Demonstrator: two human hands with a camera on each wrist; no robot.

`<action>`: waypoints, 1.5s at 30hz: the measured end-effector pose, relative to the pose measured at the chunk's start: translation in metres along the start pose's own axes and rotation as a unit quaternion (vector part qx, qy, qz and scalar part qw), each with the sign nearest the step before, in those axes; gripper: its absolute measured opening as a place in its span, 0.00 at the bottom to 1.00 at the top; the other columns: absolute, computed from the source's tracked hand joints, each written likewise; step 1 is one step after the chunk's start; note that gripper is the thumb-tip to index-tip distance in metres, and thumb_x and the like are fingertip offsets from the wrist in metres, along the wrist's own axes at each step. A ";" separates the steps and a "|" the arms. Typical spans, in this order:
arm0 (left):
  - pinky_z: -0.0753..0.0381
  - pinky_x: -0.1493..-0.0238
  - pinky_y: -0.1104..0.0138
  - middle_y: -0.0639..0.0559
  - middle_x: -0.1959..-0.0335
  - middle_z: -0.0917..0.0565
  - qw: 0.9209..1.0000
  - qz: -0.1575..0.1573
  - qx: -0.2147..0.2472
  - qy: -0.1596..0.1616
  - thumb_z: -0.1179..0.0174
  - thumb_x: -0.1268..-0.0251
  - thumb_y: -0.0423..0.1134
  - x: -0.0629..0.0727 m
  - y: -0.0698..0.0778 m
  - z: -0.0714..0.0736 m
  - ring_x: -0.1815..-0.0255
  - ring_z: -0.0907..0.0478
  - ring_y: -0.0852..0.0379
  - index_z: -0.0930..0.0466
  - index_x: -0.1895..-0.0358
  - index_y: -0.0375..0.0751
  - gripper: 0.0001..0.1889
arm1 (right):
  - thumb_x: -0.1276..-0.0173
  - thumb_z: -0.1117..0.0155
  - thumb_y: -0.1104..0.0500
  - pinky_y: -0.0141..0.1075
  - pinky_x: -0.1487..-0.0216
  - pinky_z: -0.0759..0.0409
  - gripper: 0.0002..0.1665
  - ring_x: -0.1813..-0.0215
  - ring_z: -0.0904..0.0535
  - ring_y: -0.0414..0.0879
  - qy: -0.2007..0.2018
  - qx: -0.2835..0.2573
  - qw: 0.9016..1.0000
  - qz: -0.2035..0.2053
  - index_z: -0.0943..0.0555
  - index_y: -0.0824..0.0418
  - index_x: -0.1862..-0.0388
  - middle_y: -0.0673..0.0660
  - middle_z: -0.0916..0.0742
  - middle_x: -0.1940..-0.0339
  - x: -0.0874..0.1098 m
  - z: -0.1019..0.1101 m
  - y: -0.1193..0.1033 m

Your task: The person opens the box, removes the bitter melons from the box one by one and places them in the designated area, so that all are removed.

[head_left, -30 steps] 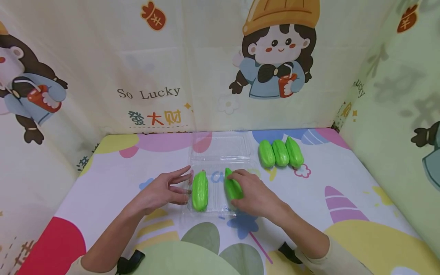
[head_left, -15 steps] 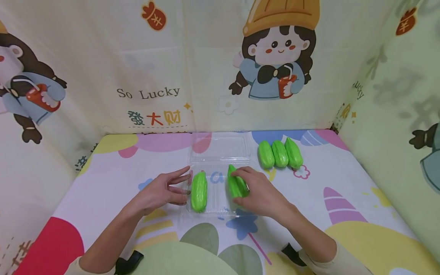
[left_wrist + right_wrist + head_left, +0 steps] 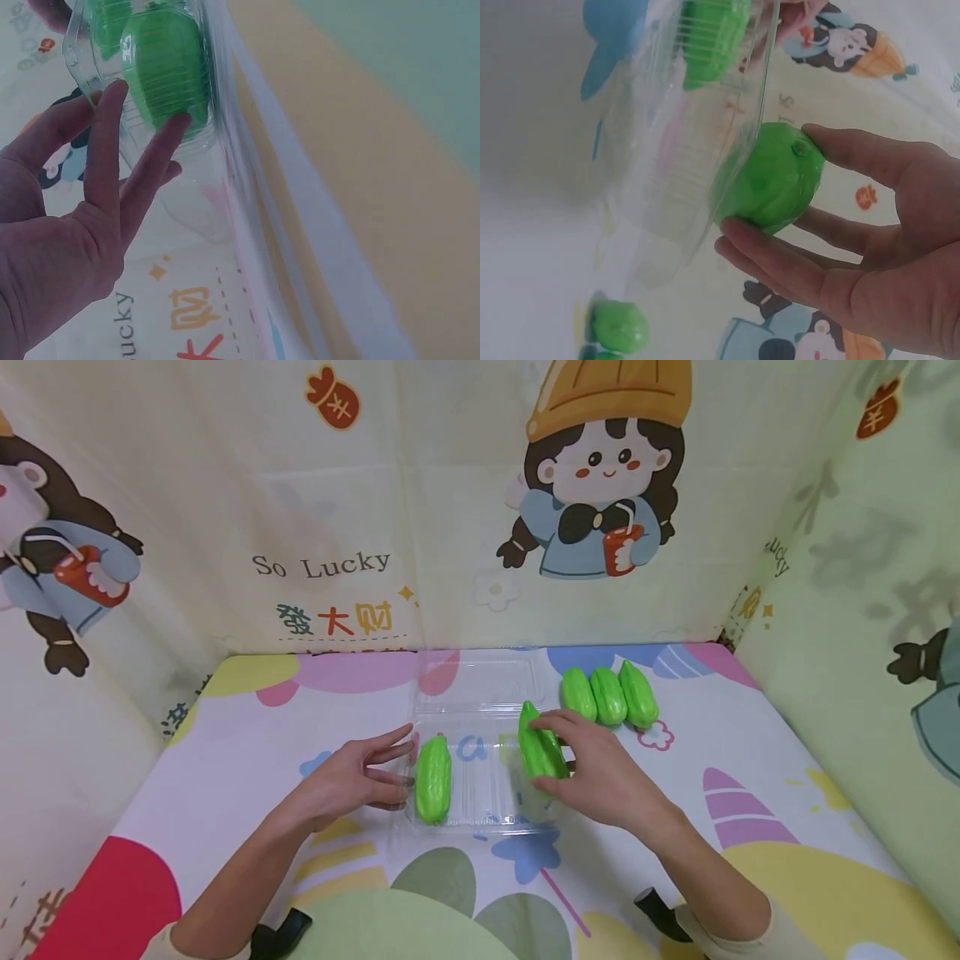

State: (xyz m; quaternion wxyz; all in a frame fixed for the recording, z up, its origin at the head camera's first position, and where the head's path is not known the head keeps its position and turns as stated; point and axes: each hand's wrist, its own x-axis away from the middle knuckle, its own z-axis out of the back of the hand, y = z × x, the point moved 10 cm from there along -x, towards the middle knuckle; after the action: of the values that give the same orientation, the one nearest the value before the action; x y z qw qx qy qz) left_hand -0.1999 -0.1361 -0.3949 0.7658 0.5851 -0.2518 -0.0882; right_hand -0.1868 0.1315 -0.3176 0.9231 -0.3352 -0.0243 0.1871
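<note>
A clear plastic clamshell box [image 3: 480, 789] lies with its lid folded back in the head view. One green, ribbed, cucumber-shaped vegetable [image 3: 433, 781] lies lengthwise along its left side. My left hand [image 3: 352, 781] has its fingers stretched out against the box's left wall; in the left wrist view, fingertips [image 3: 180, 124] overlap that wall. Over the box's right side, my right hand [image 3: 603, 768] grips a second vegetable [image 3: 538, 745] between thumb and fingers, stem end pointing away and slightly left. The right wrist view shows this vegetable [image 3: 772, 180] beside the box wall, raised and tilted.
Three more green vegetables [image 3: 609, 696] lie side by side behind the right hand. The lid [image 3: 480, 678] stretches toward the back edge of the table. A patterned cloth [image 3: 225, 777] covers the table, and printed curtains [image 3: 450, 527] stand behind and at both sides.
My right hand has moved right and away from me with the vegetable, from near the box's middle to its right side. The left hand and the other vegetables stay put.
</note>
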 end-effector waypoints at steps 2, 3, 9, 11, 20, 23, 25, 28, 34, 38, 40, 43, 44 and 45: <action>0.12 0.49 0.58 0.38 0.18 0.38 1.000 0.001 0.001 0.001 0.32 0.35 0.26 0.000 0.000 0.000 0.43 0.13 0.44 0.48 0.15 0.47 0.48 | 0.40 0.20 0.61 0.46 0.51 0.11 0.37 0.41 0.15 0.60 0.004 -0.004 1.000 -0.003 0.22 0.58 0.32 0.57 0.20 0.30 0.001 0.005 0.003; 0.12 0.49 0.58 0.38 0.18 0.38 1.000 0.002 0.002 0.001 0.32 0.35 0.26 0.001 0.000 0.000 0.43 0.13 0.44 0.48 0.15 0.48 0.48 | 0.40 0.20 0.61 0.47 0.50 0.11 0.37 0.41 0.15 0.60 0.007 -0.004 1.000 -0.006 0.22 0.58 0.32 0.57 0.20 0.30 0.002 0.008 0.005; 0.12 0.49 0.59 0.38 0.19 0.37 1.000 0.002 -0.001 0.005 0.31 0.36 0.26 0.001 0.002 -0.001 0.43 0.13 0.43 0.47 0.15 0.48 0.49 | 0.39 0.20 0.60 0.47 0.50 0.11 0.37 0.39 0.16 0.63 0.021 -0.018 0.999 -0.022 0.23 0.58 0.31 0.59 0.20 0.31 0.006 0.028 0.018; 0.12 0.49 0.59 0.38 0.19 0.37 1.000 0.002 -0.006 0.005 0.31 0.36 0.26 0.001 0.002 -0.002 0.42 0.13 0.43 0.47 0.15 0.48 0.49 | 0.38 0.20 0.60 0.46 0.51 0.11 0.37 0.39 0.16 0.64 0.025 -0.019 0.999 -0.029 0.23 0.58 0.31 0.60 0.21 0.31 0.008 0.034 0.024; 0.12 0.49 0.58 0.38 0.18 0.37 1.000 0.003 -0.004 0.003 0.32 0.36 0.26 0.000 0.001 -0.002 0.42 0.14 0.43 0.47 0.15 0.48 0.49 | 0.38 0.20 0.58 0.46 0.53 0.11 0.36 0.41 0.15 0.65 0.040 0.005 0.998 -0.052 0.23 0.58 0.31 0.62 0.22 0.32 0.012 0.055 0.045; 0.12 0.49 0.59 0.38 0.19 0.37 1.000 0.003 -0.005 0.003 0.31 0.36 0.26 0.000 0.000 -0.002 0.42 0.14 0.43 0.47 0.15 0.48 0.49 | 0.38 0.21 0.58 0.46 0.54 0.11 0.36 0.42 0.15 0.65 0.036 0.014 0.998 -0.057 0.23 0.60 0.32 0.63 0.22 0.33 0.010 0.055 0.050; 0.12 0.49 0.59 0.38 0.19 0.37 1.000 0.003 -0.006 0.004 0.31 0.36 0.26 0.000 -0.001 -0.001 0.42 0.14 0.43 0.47 0.15 0.48 0.49 | 0.38 0.21 0.58 0.46 0.54 0.11 0.36 0.43 0.15 0.65 0.034 0.021 0.997 -0.059 0.23 0.60 0.32 0.64 0.22 0.33 0.009 0.053 0.052; 0.12 0.50 0.59 0.38 0.19 0.37 1.000 0.004 -0.010 0.004 0.31 0.36 0.27 0.000 0.000 -0.001 0.42 0.14 0.44 0.47 0.15 0.48 0.49 | 0.38 0.21 0.57 0.48 0.53 0.11 0.36 0.43 0.15 0.65 0.028 0.030 0.997 -0.064 0.23 0.60 0.32 0.65 0.23 0.33 0.008 0.051 0.056; 0.12 0.49 0.59 0.39 0.19 0.37 1.000 0.007 -0.008 0.003 0.31 0.35 0.27 0.000 -0.001 -0.001 0.42 0.14 0.44 0.47 0.15 0.48 0.49 | 0.38 0.21 0.57 0.53 0.49 0.13 0.36 0.43 0.16 0.65 0.009 0.046 0.996 -0.074 0.23 0.60 0.32 0.67 0.23 0.33 0.006 0.042 0.060; 0.12 0.49 0.59 0.39 0.19 0.37 1.000 0.005 -0.009 0.001 0.31 0.35 0.27 0.000 -0.001 -0.001 0.41 0.14 0.43 0.47 0.15 0.48 0.48 | 0.40 0.20 0.58 0.56 0.44 0.18 0.35 0.46 0.15 0.61 0.000 0.065 0.996 -0.069 0.21 0.61 0.34 0.66 0.20 0.35 0.006 0.038 0.058; 0.12 0.49 0.59 0.39 0.19 0.37 1.000 0.004 -0.012 0.002 0.31 0.35 0.27 0.000 0.000 -0.001 0.41 0.14 0.43 0.47 0.15 0.48 0.48 | 0.41 0.19 0.57 0.56 0.45 0.19 0.35 0.47 0.15 0.59 -0.006 0.071 0.995 -0.067 0.20 0.61 0.36 0.66 0.19 0.36 0.006 0.035 0.058; 0.12 0.49 0.59 0.39 0.19 0.37 1.000 0.004 -0.015 0.002 0.31 0.35 0.27 0.000 0.000 -0.001 0.41 0.14 0.43 0.47 0.15 0.48 0.48 | 0.43 0.19 0.57 0.54 0.47 0.18 0.34 0.48 0.16 0.58 -0.021 0.074 0.995 -0.068 0.19 0.61 0.37 0.67 0.19 0.36 0.006 0.029 0.059; 0.12 0.49 0.59 0.39 0.19 0.36 1.000 0.004 -0.015 0.002 0.31 0.35 0.27 0.000 0.000 -0.001 0.41 0.14 0.44 0.47 0.15 0.48 0.48 | 0.43 0.19 0.57 0.53 0.49 0.16 0.34 0.48 0.17 0.58 -0.026 0.071 0.995 -0.071 0.19 0.61 0.38 0.68 0.19 0.36 0.006 0.027 0.060; 0.12 0.49 0.59 0.39 0.19 0.36 1.000 0.004 -0.015 0.001 0.31 0.35 0.27 0.000 0.000 -0.001 0.41 0.14 0.44 0.47 0.15 0.48 0.48 | 0.43 0.19 0.58 0.52 0.50 0.15 0.33 0.47 0.18 0.59 -0.029 0.071 0.994 -0.074 0.19 0.61 0.38 0.68 0.20 0.36 0.006 0.025 0.061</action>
State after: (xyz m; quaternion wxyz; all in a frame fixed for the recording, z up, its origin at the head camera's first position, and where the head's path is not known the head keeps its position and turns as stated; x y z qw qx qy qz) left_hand -0.1993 -0.1348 -0.3951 0.7752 0.5726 -0.2520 -0.0878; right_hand -0.2054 0.1920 -0.3373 0.9547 -0.2606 -0.0628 0.1294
